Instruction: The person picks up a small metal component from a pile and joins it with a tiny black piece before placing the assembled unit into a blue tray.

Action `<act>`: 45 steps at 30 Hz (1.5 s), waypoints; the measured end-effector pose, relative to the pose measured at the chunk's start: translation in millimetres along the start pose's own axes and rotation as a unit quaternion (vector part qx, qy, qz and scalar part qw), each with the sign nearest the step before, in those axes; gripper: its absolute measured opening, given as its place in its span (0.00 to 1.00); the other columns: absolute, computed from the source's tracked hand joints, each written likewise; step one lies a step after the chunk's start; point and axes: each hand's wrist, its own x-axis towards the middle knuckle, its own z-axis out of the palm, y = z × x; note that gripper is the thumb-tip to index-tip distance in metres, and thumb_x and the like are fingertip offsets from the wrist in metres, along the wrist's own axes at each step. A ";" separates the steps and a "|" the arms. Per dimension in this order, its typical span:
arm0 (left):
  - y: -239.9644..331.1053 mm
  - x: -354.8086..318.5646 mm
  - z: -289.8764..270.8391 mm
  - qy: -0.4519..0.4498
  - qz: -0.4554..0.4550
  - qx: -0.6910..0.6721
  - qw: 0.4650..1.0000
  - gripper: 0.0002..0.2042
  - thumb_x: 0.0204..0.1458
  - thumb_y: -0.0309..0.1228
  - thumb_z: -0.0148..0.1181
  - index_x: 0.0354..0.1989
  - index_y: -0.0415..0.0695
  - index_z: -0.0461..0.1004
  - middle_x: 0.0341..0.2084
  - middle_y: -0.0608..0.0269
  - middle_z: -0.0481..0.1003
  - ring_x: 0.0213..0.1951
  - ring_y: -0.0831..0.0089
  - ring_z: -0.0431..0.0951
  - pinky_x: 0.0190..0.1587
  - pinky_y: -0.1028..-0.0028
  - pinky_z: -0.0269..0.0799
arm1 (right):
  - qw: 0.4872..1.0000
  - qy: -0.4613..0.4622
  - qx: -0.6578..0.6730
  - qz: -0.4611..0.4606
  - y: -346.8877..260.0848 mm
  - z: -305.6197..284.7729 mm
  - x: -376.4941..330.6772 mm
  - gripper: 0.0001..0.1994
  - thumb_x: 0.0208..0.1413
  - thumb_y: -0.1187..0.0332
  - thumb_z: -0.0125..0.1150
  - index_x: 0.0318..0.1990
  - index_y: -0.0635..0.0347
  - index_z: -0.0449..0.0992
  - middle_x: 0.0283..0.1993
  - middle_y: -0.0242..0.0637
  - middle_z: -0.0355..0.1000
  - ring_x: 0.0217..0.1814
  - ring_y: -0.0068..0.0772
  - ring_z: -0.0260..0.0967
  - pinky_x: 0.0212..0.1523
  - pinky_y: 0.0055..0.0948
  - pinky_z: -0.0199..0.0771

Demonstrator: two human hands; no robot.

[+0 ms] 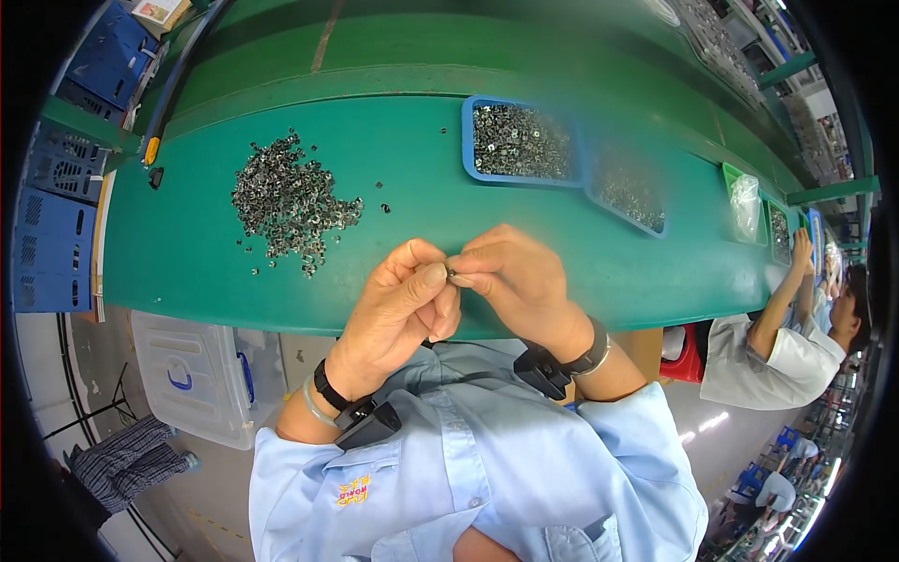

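Note:
My left hand (410,292) and my right hand (516,278) meet over the front edge of the green table, fingertips pinched together. Between them is a small dark metal part (451,273), mostly covered by the thumbs and forefingers, so its exact shape cannot be made out. A loose heap of small dark and silvery metal parts (292,201) lies beyond my left hand. Past my right hand stands a blue tray (465,140) filled with similar small parts. A second blue tray (667,228) beside it, blurred in the picture, also holds small metal pieces.
A few stray parts (385,208) lie right of the heap. At the far right are a green bin with a clear plastic bag (744,206) and a co-worker (777,361) at the same table. Blue crates (54,248) and a lidded clear storage box (192,375) stand at left.

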 end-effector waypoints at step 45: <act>3.5 1.7 -2.0 0.003 -0.057 0.000 0.998 0.07 0.58 0.33 0.53 0.34 0.43 0.67 0.17 0.64 0.69 0.17 0.75 0.66 0.19 0.77 0.61 | 0.999 -0.028 0.027 0.033 6.3 -4.7 -7.1 0.06 0.45 0.76 0.65 0.32 0.58 0.76 0.30 0.34 0.72 0.30 0.31 0.71 0.29 0.27 0.70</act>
